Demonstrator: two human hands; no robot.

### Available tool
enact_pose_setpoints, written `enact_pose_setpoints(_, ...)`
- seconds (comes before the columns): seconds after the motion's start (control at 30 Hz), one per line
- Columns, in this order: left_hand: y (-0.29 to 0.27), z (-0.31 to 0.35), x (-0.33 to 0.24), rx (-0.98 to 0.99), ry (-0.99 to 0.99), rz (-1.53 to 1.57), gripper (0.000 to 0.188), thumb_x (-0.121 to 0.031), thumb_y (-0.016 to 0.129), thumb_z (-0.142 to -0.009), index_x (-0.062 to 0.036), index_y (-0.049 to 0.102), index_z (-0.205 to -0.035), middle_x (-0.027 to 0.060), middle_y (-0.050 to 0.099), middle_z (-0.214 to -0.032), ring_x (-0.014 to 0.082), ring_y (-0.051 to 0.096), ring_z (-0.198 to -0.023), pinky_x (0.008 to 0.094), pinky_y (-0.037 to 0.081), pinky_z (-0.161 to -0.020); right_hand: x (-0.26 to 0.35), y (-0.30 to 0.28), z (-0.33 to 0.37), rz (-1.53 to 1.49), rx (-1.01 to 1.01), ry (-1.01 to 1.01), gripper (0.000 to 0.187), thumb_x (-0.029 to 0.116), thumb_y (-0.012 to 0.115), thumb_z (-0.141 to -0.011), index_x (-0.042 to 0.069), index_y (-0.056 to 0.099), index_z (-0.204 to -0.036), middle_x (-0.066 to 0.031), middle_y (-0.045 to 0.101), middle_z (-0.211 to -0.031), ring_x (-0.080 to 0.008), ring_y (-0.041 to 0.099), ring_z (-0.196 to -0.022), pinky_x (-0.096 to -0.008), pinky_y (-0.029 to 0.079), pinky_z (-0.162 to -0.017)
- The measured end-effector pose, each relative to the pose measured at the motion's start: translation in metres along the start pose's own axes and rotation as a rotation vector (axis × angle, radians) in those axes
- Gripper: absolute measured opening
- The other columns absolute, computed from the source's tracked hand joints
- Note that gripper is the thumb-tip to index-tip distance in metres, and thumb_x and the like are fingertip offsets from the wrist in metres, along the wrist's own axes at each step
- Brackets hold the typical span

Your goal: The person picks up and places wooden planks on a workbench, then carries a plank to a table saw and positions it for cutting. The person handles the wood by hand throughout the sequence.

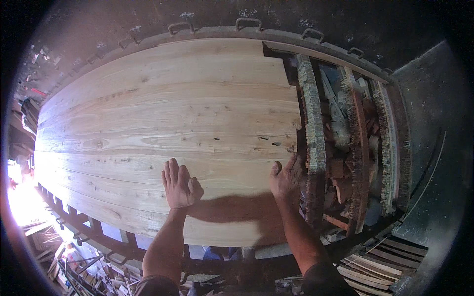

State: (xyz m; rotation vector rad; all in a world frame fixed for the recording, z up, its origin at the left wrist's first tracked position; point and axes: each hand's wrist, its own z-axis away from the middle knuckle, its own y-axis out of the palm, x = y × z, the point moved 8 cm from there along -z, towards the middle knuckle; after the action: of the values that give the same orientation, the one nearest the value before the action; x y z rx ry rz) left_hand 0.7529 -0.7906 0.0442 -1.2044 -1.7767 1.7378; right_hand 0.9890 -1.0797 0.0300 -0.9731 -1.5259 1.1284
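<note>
A broad panel of pale wooden boards [148,118] lies flat before me, its boards side by side with knots and a few dark holes near the right end. My left hand [178,186] rests on the near part of the panel, fingers stretched out and thumb apart. At the panel's right end, my right hand [287,177] touches the boards by their edge, with the thumb apart from the other fingers, which are partly in shadow. Neither hand shows anything held. The right ends of the boards are uneven, stepping back toward the far side.
Rough-edged crossbars [315,143] of the supporting frame show right of the panel, with wood scraps [340,172] beneath. Metal loop handles [248,23] line the far rim. Wooden slats [375,269] lie at the lower right; scrap wood and bright light fill the lower left.
</note>
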Motion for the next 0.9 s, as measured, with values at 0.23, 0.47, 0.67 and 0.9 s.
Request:
enact_pose_setpoints(0.23, -0.001, -0.003, -0.008, 0.069, -0.029, -0.019, 0.058, -0.047, 0.043, -0.095, -0.0047, 0.051, -0.133, 0.0271, 0.032, -0.158, 0.0500, 0.025, -0.147, 0.0625, 0.018, -0.119, -0.004, 0.002, -0.003, -0.020, -0.111, -0.047, 0.073, 0.031, 0.061, -0.092, -0.006, 0.035, -0.149, -0.0323, 0.039, -0.149, -0.0490, 0.046, -0.129, -0.0560, 0.038, -0.108)
enact_pose_setpoints(0.47, -0.016, 0.004, 0.008, -0.120, -0.004, 0.159, 0.048, -0.024, 0.060, -0.080, -0.0016, 0.055, -0.122, 0.0320, 0.041, -0.147, 0.0518, 0.033, -0.141, 0.0661, 0.025, -0.114, 0.003, 0.020, -0.005, 0.106, -0.114, -0.127, 0.066, 0.039, 0.060, -0.095, -0.006, 0.048, -0.143, -0.0269, 0.047, -0.147, -0.0433, 0.048, -0.132, -0.0536, 0.036, -0.113)
enact_pose_setpoints(0.67, -0.033, 0.015, -0.003, -0.067, -0.014, 0.166, 0.048, -0.030, 0.058, -0.086, -0.0035, 0.055, -0.127, 0.0286, 0.039, -0.152, 0.0492, 0.031, -0.145, 0.0624, 0.022, -0.118, -0.026, 0.011, 0.016, -0.075, 0.119, 0.086, 0.067, 0.042, 0.046, -0.104, 0.002, 0.033, -0.155, -0.0229, 0.033, -0.159, -0.0403, 0.032, -0.147, -0.0471, 0.028, -0.121)
enact_pose_setpoints(0.9, -0.022, 0.022, -0.003, -0.075, -0.058, 0.192, 0.049, -0.033, 0.054, -0.090, -0.0030, 0.054, -0.129, 0.0291, 0.038, -0.153, 0.0493, 0.032, -0.144, 0.0612, 0.023, -0.118, -0.039, 0.030, -0.012, 0.307, -0.019, -0.222, 0.066, 0.033, 0.049, -0.100, -0.010, 0.035, -0.149, -0.0311, 0.040, -0.151, -0.0441, 0.044, -0.137, -0.0492, 0.035, -0.116)
